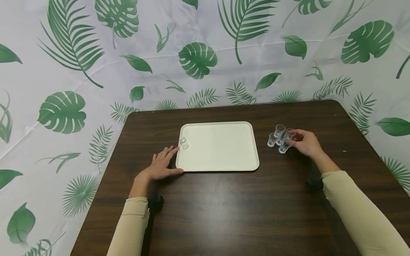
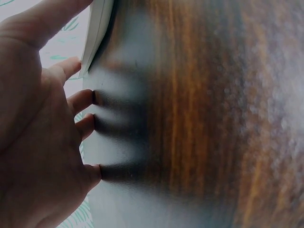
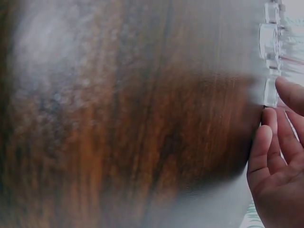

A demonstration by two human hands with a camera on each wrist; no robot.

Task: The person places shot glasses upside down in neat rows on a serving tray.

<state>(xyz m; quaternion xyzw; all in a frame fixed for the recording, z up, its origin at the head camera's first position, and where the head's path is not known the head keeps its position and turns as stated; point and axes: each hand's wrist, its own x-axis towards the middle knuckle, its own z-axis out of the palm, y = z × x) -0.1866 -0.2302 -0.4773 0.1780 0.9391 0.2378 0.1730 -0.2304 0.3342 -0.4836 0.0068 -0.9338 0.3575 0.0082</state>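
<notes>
A cream rectangular tray (image 1: pixel 221 147) lies on the dark wooden table. My left hand (image 1: pixel 161 166) is spread at its left front corner, thumb at the front edge and a fingertip at the left side. In the left wrist view, the other fingertips (image 2: pixel 86 126) of that hand rest on the tabletop. One small clear cup (image 1: pixel 183 140) stands on the tray near its left edge. Right of the tray, several small clear cups (image 1: pixel 279 129) stand bunched together. My right hand (image 1: pixel 305 143) pinches the rightmost cup (image 1: pixel 291 133) between thumb and fingers.
Dark wood-grain tabletop (image 1: pixel 217 206) surrounds the tray and the cups. Behind the table and along its left and right sides hangs a white cloth (image 1: pixel 153 81) with green leaf prints. A dark wrist strap (image 1: pixel 156 202) shows under the left sleeve.
</notes>
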